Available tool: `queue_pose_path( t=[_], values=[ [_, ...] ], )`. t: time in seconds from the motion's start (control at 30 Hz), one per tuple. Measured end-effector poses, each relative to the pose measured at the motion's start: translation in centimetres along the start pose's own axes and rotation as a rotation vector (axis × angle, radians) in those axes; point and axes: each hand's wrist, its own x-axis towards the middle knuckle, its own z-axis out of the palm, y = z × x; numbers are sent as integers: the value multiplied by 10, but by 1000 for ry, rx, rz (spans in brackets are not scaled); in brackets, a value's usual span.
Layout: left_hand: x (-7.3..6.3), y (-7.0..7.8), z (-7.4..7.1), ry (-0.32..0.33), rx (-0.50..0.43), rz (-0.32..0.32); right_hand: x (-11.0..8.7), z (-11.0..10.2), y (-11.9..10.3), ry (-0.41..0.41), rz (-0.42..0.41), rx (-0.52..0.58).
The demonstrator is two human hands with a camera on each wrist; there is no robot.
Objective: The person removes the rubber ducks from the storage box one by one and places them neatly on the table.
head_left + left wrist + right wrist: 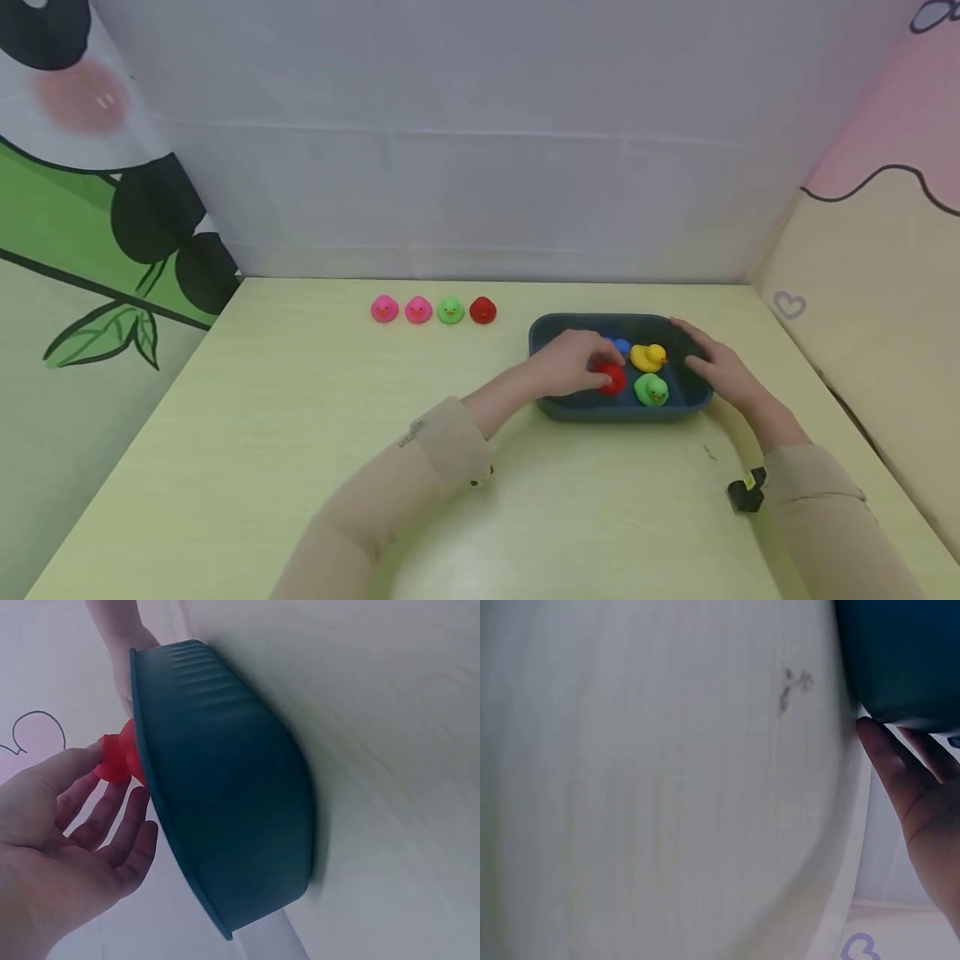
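My left hand (573, 364) reaches over a dark blue-green tray (622, 415) and pinches a red rubber duck (614, 380) between thumb and fingers. In the left wrist view the duck (115, 759) shows at the tray's rim, partly hidden by the tray wall. My right hand (726, 372) holds the tray's right end, with the thumb over the rim; in the right wrist view its fingers (889, 754) lie against the outside. Within the tray are a yellow duck (648, 358), a green duck (652, 390) and a blue one (622, 346) partly behind my left hand.
Along the back of the table (300, 400) stand two pink ducks (385, 309) (418, 310), a green duck (451, 310) and a red duck (483, 310) in a row. A small black object (746, 493) is beside my right sleeve. Printed cloth walls (495, 200) enclose the back and sides.
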Motion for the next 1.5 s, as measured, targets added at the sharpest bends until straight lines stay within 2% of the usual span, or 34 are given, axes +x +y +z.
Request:
queue_pose_path(
  t=[0.37, 0.67, 0.9, 1.2, 1.5],
  values=[
    [-31, 15, -19, 10, -9, -8, 2, -1, 0, -15, 18, 5],
    [-52, 12, -38, 64, -115, 47, 0, -2, -5, -18, 15, 19],
    [-71, 9, -51, 93, -153, 30, 0, -2, -4, -13, 10, 17],
    [-94, -9, -67, 190, -190, -17, 2, -2, 1, -9, 12, 12],
    [-102, -40, -71, 237, -209, -84, 3, -1, 3, -11, 9, 15]
  ],
)
